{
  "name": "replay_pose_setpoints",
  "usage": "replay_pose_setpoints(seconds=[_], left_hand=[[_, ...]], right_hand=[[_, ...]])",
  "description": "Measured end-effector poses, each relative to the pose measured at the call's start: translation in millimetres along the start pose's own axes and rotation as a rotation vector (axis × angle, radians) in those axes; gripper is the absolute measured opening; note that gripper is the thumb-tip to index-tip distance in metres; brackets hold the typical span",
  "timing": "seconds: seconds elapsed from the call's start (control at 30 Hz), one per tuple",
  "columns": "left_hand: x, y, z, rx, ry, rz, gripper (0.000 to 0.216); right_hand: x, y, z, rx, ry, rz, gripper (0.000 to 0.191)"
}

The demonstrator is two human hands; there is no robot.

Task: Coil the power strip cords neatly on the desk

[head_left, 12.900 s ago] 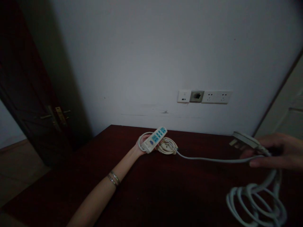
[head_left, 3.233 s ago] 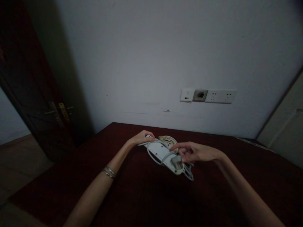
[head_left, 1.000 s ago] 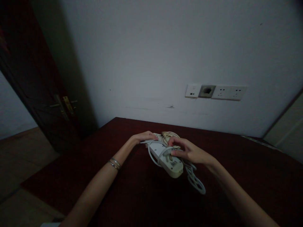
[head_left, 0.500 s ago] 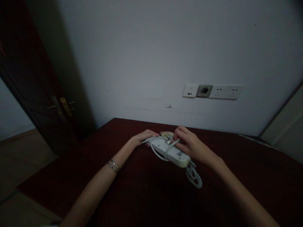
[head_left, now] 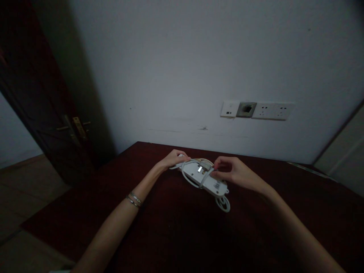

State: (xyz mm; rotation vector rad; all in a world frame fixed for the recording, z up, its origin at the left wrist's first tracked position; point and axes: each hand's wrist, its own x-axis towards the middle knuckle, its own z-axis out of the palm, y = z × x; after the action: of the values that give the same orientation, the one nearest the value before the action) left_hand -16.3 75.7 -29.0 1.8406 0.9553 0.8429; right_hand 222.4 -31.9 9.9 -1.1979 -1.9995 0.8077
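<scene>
Clamps left grip (head_left: 174, 159) on the upturned power strip (head_left: 209, 183) and right grip (head_left: 236, 172) on its cord (head_left: 205, 177) beside the plug (head_left: 206, 165), near the back edge of the surface (head_left: 170, 227).

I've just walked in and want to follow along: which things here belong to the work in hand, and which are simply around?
Part of the work:
power strip, underside up, held by the left hand
cord, looped around it, pinched by the right hand
plug, pins showing

Simply around:
dark table
wall sockets
door
</scene>
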Motion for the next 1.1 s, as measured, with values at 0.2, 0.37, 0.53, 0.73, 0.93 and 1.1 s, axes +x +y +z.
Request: replay_pose_setpoints(seconds=[0.2,0.37,0.53,0.73,0.93,1.1], left_hand=[[0,9,3,0.107,0.026,0.056,0.034],[-8,27,9,0.246,0.047,0.119,0.035],[-27,53,29,0.547,0.084,0.203,0.034],[-37,65,49,0.753,0.116,0.2,0.034],[-35,66,43,0.565,0.159,0.173,0.027],[-33,64,41,0.463,0.11,0.129,0.023]], right_hand=[[1,-5,-5,0.178,0.063,0.159,0.027],[0,-5,-9,0.333,0.07,0.19,0.039],[1,-3,-8,0.399,0.226,0.05,0.042],[-5,-22,-4,0.57,0.37,0.035,0.049],[-17,-41,-15,0.664,0.533,-0.067,0.047],[-25,-47,-24,0.703,0.586,-0.128,0.038]])
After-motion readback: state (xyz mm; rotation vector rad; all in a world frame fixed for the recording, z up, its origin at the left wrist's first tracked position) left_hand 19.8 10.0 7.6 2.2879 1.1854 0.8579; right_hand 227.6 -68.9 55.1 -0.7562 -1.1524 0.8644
